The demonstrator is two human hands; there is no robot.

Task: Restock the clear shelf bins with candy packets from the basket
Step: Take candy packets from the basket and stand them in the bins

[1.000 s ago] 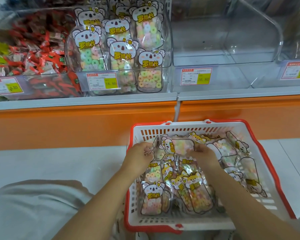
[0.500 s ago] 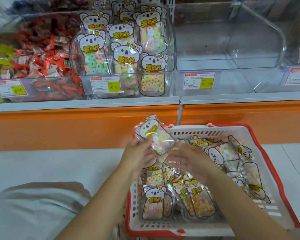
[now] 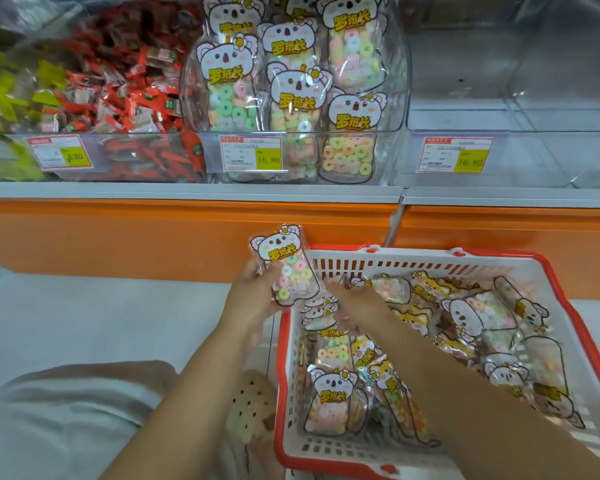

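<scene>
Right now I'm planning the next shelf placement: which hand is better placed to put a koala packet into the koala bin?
Left. The left hand grips a koala packet, raised above the basket rim, below the koala bin. The right hand is down among the basket's packets.

L hand (image 3: 253, 301) grips one koala packet (image 3: 288, 268) upright, just outside the basket (image 3: 430, 265) at its far-left corner. R hand (image 3: 352, 306) low over loose packets (image 3: 329, 393) in basket; fingers blurred, grip unclear. Basket sits near orange shelf base (image 3: 118, 237). Above: mid bin (image 3: 400, 81) packed w/ same koala packs; left bin (image 3: 194, 157) holds red-wrapped candy.
</scene>
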